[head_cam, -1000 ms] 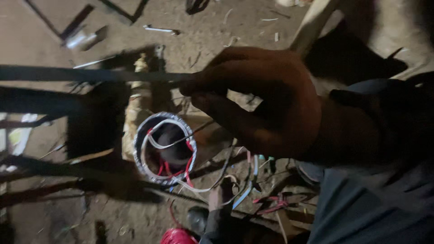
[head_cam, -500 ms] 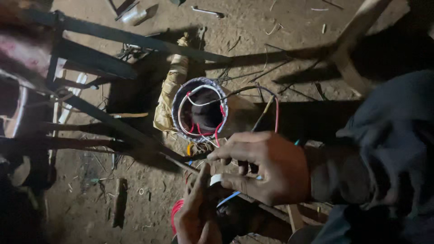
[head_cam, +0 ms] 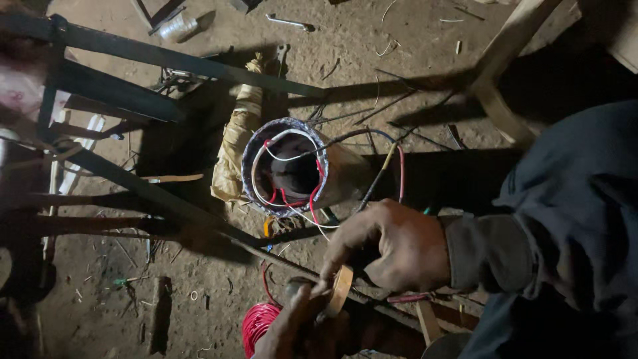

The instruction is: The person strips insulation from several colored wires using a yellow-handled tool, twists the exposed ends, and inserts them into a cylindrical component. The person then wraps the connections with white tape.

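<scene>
A cylindrical motor stator (head_cam: 292, 166) lies on the dirt floor, its open end toward me, with red, white and dark wires looping out of the winding. Below it, my right hand (head_cam: 392, 246), in a dark sleeve, pinches a tan roll of tape (head_cam: 341, 290) by its rim. My left hand (head_cam: 296, 329) comes up from the bottom edge and its fingers press on the same roll from the near side. A thin dark wire (head_cam: 375, 176) runs from the stator down toward my right hand.
Dark metal frame bars (head_cam: 166, 56) cross the left and top of the view. A red wire coil (head_cam: 256, 324) lies by my left hand. A wrench (head_cam: 289, 22) and a plastic bottle (head_cam: 178, 28) lie at the top. A wooden leg (head_cam: 495, 73) stands top right.
My right hand has dropped from over the stator to below it and closed on the tape roll. My left hand has come up to meet it. The view has shifted.
</scene>
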